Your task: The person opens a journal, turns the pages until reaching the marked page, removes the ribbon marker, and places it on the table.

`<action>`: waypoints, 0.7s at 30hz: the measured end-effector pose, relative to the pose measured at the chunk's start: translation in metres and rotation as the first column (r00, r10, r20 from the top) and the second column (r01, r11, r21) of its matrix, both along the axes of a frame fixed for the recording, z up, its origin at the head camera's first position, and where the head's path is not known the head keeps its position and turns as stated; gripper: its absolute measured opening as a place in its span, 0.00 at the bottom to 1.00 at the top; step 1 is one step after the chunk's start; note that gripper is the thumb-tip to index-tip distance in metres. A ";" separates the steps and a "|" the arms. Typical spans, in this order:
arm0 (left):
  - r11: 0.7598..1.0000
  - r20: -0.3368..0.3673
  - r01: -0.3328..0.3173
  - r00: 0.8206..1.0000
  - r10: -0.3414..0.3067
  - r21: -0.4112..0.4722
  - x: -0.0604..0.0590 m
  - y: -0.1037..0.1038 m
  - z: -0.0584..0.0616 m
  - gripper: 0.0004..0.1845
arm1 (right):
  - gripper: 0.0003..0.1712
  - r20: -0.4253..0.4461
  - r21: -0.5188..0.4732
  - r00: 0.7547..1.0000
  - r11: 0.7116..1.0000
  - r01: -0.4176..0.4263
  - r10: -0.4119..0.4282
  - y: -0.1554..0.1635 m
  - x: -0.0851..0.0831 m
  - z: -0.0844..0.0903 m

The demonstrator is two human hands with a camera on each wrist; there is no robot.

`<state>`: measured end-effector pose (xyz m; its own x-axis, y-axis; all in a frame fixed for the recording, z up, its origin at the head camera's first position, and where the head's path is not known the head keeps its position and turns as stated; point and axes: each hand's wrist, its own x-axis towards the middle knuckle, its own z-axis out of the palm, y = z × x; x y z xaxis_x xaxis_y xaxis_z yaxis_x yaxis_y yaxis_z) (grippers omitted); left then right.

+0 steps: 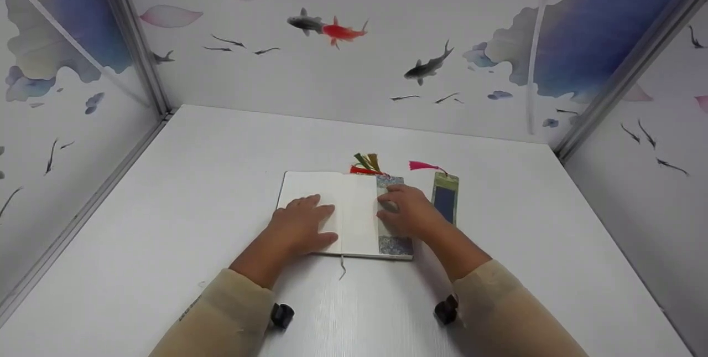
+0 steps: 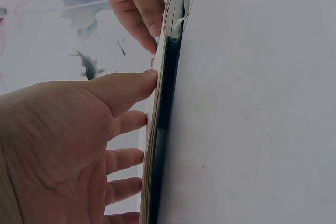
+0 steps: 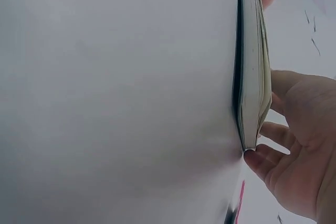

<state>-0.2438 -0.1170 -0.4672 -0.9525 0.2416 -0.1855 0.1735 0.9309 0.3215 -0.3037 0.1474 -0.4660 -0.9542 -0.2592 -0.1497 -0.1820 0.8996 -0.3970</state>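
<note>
We're looking down at an open notebook (image 1: 343, 214) lying flat near the middle of the white surface (image 1: 498, 268), pages up. Our left hand (image 1: 301, 227) rests flat on the left page, fingers straight and spread, pressing it down and gripping nothing. Our right hand (image 1: 408, 213) sits over the right page, fingertips on a patterned blue bookmark (image 1: 394, 243) that lies along that page; the fingers look only lightly bent, and we can't tell whether they pinch the strip or just press it. Red and green tassels (image 1: 366, 164) stick out past the top edge at 12 o'clock. A second bookmark (image 1: 444, 197) with a pink tassel lies on the surface just beside the notebook at 3 o'clock. By our judgement the notebook is light, its covers stiffish, its pages thin and easily creased, so it is best held by the outer edges or spine. The bookmark is a thin card, slippery on paper; we'd pinch its long edge or take it by the tassel.
</note>
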 end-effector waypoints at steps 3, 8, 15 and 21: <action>1.000 0.001 0.003 1.000 -0.003 0.009 0.000 -0.001 0.000 0.38 | 0.33 0.019 -0.052 0.996 0.995 0.085 -0.084 0.002 -0.001 0.002; 1.000 0.001 0.003 1.000 -0.003 0.011 0.000 -0.001 0.000 0.38 | 0.47 0.098 -0.125 0.965 0.959 0.253 -0.242 0.006 -0.002 0.007; 1.000 0.012 -0.002 1.000 0.002 0.010 0.003 0.001 0.006 0.38 | 0.49 0.160 -0.180 0.935 0.922 0.342 -0.316 0.017 -0.007 0.009; 1.000 0.023 -0.007 1.000 0.007 0.007 0.004 0.001 0.007 0.38 | 0.34 0.231 -0.308 0.905 0.855 0.416 -0.357 0.027 -0.015 0.006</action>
